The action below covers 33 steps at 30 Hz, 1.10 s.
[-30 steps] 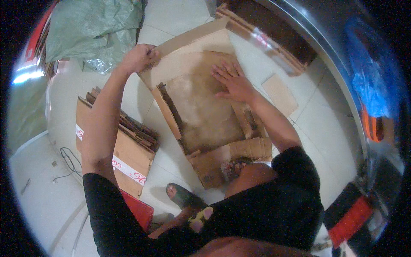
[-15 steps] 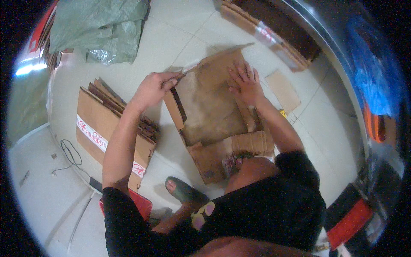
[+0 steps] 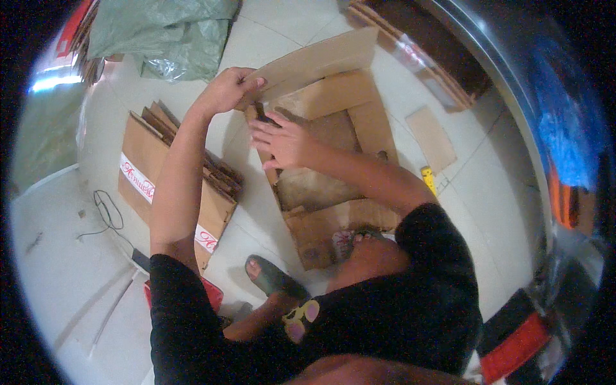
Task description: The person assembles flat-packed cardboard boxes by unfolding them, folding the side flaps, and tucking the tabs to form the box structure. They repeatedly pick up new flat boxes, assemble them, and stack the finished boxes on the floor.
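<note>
A brown cardboard box lies spread on the tiled floor in front of me, its inside stained and darkened. At its far side a long flap stands raised. My left hand is closed on this flap's left end, thumb on top. My right hand is open, fingers spread, at the box's left side just below the left hand; whether its fingertips press on the cardboard, I cannot tell. One of my feet is at the box's near edge, and the other, in a dark slipper, stands left of it.
Folded cardboard boxes stand to the left. A green plastic sack is at the far left, and more cardboard at the far right. A loose cardboard piece and a yellow tape measure lie to the right.
The far flap has been lifted upright by my left hand, which moved slightly away from me. My right hand has gone from the box's right side across to its left side.
</note>
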### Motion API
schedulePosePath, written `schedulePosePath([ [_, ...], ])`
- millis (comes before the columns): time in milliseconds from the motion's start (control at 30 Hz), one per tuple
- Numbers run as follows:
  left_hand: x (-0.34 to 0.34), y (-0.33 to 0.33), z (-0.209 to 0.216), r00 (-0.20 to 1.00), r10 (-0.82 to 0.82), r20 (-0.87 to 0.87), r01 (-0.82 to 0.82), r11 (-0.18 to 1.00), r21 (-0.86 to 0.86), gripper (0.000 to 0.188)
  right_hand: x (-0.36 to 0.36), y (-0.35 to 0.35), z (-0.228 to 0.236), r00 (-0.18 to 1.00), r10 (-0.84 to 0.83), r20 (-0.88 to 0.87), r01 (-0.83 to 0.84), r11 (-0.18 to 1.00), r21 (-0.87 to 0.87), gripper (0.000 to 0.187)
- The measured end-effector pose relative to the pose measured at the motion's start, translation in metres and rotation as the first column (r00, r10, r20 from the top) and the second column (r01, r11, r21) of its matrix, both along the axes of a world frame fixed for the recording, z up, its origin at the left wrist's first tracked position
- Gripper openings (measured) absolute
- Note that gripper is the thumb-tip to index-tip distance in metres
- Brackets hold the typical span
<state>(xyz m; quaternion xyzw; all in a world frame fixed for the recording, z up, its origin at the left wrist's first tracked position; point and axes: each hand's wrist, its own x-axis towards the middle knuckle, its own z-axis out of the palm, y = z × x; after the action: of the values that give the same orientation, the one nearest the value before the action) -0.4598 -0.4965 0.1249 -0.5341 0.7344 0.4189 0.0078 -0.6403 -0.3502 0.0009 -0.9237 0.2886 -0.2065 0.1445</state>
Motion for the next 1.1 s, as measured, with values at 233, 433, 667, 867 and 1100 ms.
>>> schedulePosePath([
  [233, -0.006, 0.061, -0.009, 0.956, -0.288, 0.051, 0.286, 0.957, 0.039, 0.041, 0.002, 0.018, -0.037, 0.948, -0.175, -0.265, 0.147, 0.982, -0.12, 0.053],
  [433, -0.019, 0.19, -0.11, 0.841, -0.466, 0.274, 0.516, 0.844, -0.147, 0.092, -0.111, 0.059, 0.049, 0.97, 0.232, 0.073, -0.232, 0.795, 0.561, 0.043],
  [667, 0.003, 0.189, -0.144, 0.986, -0.159, -0.053, 0.153, 0.983, -0.105, 0.075, -0.181, 0.02, -0.018, 0.457, -0.884, -0.095, 0.875, 0.428, 0.228, 0.059],
  [867, 0.008, 0.135, -0.141, 0.927, 0.266, 0.265, -0.115, 0.873, -0.475, 0.119, -0.201, 0.045, -0.045, 0.573, -0.818, -0.05, 0.685, 0.444, 0.577, 0.077],
  [1100, -0.01, 0.078, -0.099, 0.84, 0.036, 0.541, 0.039, 0.991, -0.126, 0.124, -0.229, 0.233, -0.024, 0.462, -0.792, -0.399, 0.822, 0.213, 0.528, 0.089],
])
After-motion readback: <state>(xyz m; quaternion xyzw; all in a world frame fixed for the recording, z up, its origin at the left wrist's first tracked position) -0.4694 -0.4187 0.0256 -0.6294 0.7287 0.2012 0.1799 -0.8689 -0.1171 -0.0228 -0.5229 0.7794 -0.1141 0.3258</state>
